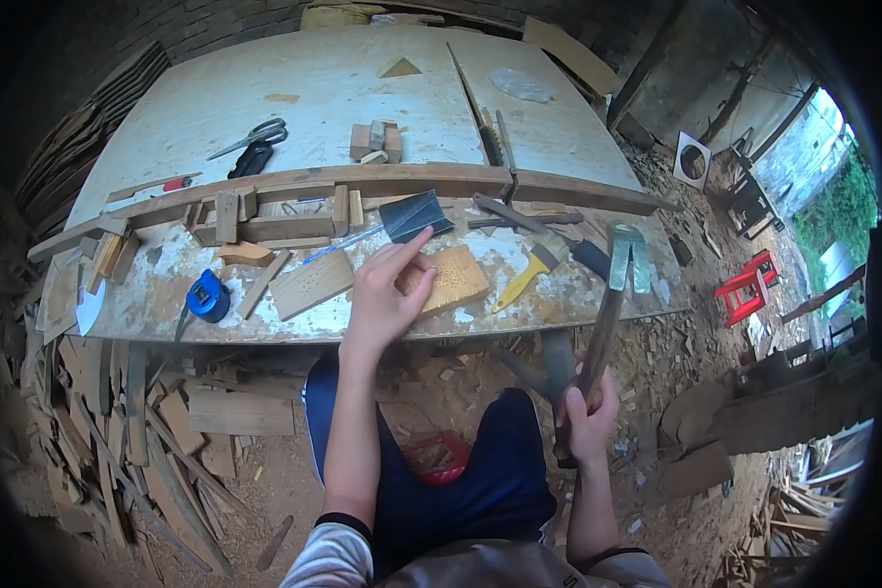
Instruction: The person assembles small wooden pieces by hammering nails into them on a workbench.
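Observation:
My right hand (590,419) is wrapped round the wooden handle of a claw hammer (606,338), its metal head raised at the bench's front edge. My left hand (384,294) is over the bench, beside a light wooden block (456,276) dotted with small marks. Its thumb and a fingertip come close together as in a pinch, while the index finger reaches forward; anything between them is too small to make out. Just beyond the fingers lies a dark flat piece (416,218). Left of the hand is a second marked wooden board (312,285).
A blue tape measure (208,296) sits at the front left. A yellow-handled brush (525,278) lies right of the block. Scissors (250,138) and stacked wood blocks (376,141) rest behind a long wooden rail (294,190). Scrap wood (157,461) covers the floor at left.

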### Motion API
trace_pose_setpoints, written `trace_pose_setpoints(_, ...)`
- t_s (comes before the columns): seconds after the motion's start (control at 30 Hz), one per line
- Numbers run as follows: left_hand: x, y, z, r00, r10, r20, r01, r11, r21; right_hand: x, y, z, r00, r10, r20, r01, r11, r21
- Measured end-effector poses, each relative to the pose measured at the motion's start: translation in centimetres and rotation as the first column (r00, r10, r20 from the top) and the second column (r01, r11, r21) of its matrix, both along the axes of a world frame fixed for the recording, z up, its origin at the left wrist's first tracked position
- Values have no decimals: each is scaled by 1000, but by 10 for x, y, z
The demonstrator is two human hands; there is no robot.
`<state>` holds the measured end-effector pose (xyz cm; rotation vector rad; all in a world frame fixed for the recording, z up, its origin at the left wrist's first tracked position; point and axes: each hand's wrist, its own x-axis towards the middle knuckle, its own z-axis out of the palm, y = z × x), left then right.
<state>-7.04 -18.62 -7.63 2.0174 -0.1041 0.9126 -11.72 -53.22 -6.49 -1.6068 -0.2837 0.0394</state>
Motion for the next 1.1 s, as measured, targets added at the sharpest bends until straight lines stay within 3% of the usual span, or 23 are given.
trace_pose_setpoints(0.1,0,2,0,1000,-7,29,6,1000,15,1,22,21,957,265,-114,-231,940,251)
trace_pose_setpoints(0.23,-5,3,1,999,-9,52,10,1000,-14,-5,40,39,782,493,-382,-422,869,258)
trace_pose_setpoints(0.37,-6,4,-1,1000,-10,26,11,999,-35,-11,56,10,837,506,-208,-423,840,341)
trace_pose_setpoints(0.4,-6,5,-1,1000,-6,15,6,1000,-30,-6,62,7,767,622,-157,-489,725,484)
trace_pose_setpoints(0.5,-5,5,-1,1000,-18,19,18,999,-46,2,67,21,723,617,-310,-442,759,478)
trace_pose_setpoints(0.6,-3,7,-4,999,-30,34,32,999,-43,3,63,30,848,443,-292,-405,896,182)
trace_pose_setpoints(0.67,-1,8,-8,998,-13,63,14,1000,-16,8,61,29,887,412,-209,-420,908,7)
trace_pose_setpoints(0.77,-1,9,-9,997,1,75,0,1000,-13,12,74,40,841,504,-197,-488,864,125)
trace_pose_setpoints(0.87,-2,7,-9,998,-15,60,16,1000,-24,20,80,52,799,487,-354,-498,865,67)
trace_pose_setpoints(0.97,-1,8,-11,998,-13,57,15,999,-33,15,91,54,836,443,-323,-471,882,-10)
trace_pose_setpoints(1.1,-1,9,-11,998,-9,62,11,999,-31,11,100,62,840,450,-304,-449,890,76)
